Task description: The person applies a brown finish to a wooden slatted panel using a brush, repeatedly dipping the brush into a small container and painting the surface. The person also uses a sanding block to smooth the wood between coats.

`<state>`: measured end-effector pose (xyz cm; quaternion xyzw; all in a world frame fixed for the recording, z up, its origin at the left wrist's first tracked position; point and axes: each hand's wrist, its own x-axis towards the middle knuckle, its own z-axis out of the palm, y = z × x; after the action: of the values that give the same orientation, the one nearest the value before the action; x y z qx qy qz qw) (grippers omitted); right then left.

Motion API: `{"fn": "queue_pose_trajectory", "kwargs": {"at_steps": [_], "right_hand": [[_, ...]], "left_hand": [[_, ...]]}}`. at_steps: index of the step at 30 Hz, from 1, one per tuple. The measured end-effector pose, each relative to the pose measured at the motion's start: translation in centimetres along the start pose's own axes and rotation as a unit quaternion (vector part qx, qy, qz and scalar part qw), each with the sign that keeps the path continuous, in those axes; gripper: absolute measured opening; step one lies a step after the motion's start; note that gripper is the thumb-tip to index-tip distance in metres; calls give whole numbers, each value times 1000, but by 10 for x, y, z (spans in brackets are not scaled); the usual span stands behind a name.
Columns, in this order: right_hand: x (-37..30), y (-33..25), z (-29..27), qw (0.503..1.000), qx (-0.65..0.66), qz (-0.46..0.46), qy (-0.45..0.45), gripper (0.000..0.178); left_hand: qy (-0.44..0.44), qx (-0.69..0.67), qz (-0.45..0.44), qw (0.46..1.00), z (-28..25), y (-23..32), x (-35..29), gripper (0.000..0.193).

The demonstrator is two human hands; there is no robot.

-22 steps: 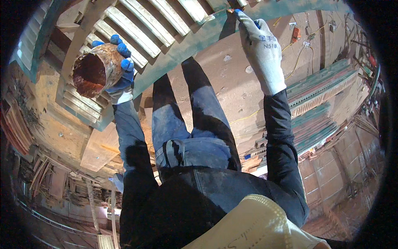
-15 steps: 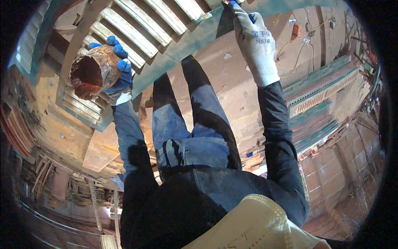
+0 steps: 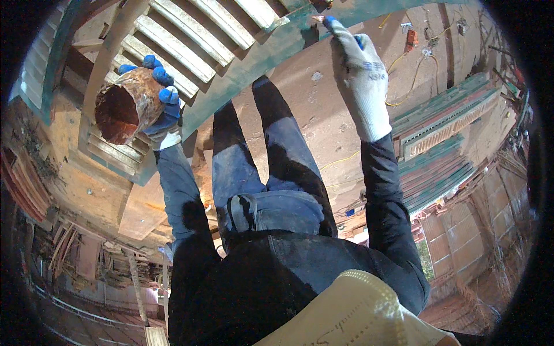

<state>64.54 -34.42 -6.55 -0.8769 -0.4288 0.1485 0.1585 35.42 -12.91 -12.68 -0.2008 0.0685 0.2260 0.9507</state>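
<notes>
My left hand (image 3: pixel 165 109), in a white glove with blue-coated fingers, is wrapped round a rusty brown can (image 3: pixel 118 114). The can is tipped so that its dark, round mouth shows, with reddish residue inside. It is held over the pale slats of a louvred panel (image 3: pixel 190 55) with a green frame (image 3: pixel 254 60). At the panel's right edge, my right hand (image 3: pixel 359 75) wears a matching glove. Its fingers are closed, and a small reddish tip shows at the fingertips against the green frame. What it belongs to is too small to make out.
Stacked green and brown louvred panels (image 3: pixel 441 144) lie on the floor at the right. Near them are a yellow cord (image 3: pixel 398 104) and an orange object (image 3: pixel 411 39). A wooden board (image 3: pixel 144 210) lies at the left, and another green-framed panel (image 3: pixel 40 75) stands at the far left.
My right hand has come back a little toward me along the green frame, its wrist shifting slightly right. The can in my left hand has shifted slightly left and stays gripped.
</notes>
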Motion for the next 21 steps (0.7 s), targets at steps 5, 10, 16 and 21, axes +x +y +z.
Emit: {"fn": "queue_pose_trajectory", "kwargs": {"at_steps": [5,10,16,21], "right_hand": [[5,5,-11,998,-39,8,52,30],[16,1,-11,994,-107,32,15,29],[19,-7,-11,995,-101,-1,9,29],[10,-6,-21,999,25,31,-23,30]], "left_hand": [[32,65,8,997,2,-1,-1,46],[18,55,1,998,3,-1,0,46],[5,-6,-38,999,-1,2,4,43],[-10,-43,-20,999,-2,-2,4,36]]}}
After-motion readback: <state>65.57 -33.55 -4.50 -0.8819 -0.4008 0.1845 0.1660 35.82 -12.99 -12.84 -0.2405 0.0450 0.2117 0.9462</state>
